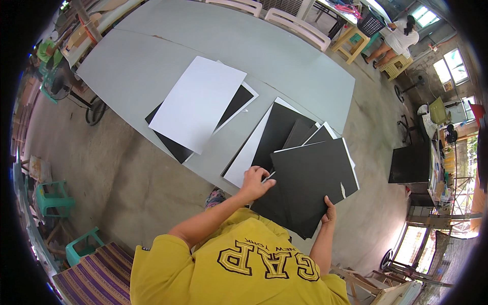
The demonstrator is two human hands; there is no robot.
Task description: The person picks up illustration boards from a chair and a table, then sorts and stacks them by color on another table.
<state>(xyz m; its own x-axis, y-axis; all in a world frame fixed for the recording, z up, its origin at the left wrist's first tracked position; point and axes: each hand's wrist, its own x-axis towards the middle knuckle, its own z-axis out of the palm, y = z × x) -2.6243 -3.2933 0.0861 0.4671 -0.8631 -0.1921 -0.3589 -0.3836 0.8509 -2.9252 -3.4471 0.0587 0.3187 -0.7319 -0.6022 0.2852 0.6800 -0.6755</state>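
My right hand (329,210) grips the lower right edge of a black board (316,170) with a pale edge and a small white torn mark near its right side. With its fingers pinched, my left hand (256,184) holds a thin white strip (269,176) at that board's left edge. Beneath lie several more black and white sheets (277,129), fanned out at the table's near edge. Left of them, a white sheet (201,101) covers most of a black sheet (170,145) and another white-edged one. A small white scrap (245,111) rests beside that stack.
The sheets lie on a large grey table (300,68). White chairs (297,28) line its far side. A standing fan (76,94) is at the left, with green stools (55,198) nearer. A person in white (401,38) stands far right; another in green (47,51) is far left.
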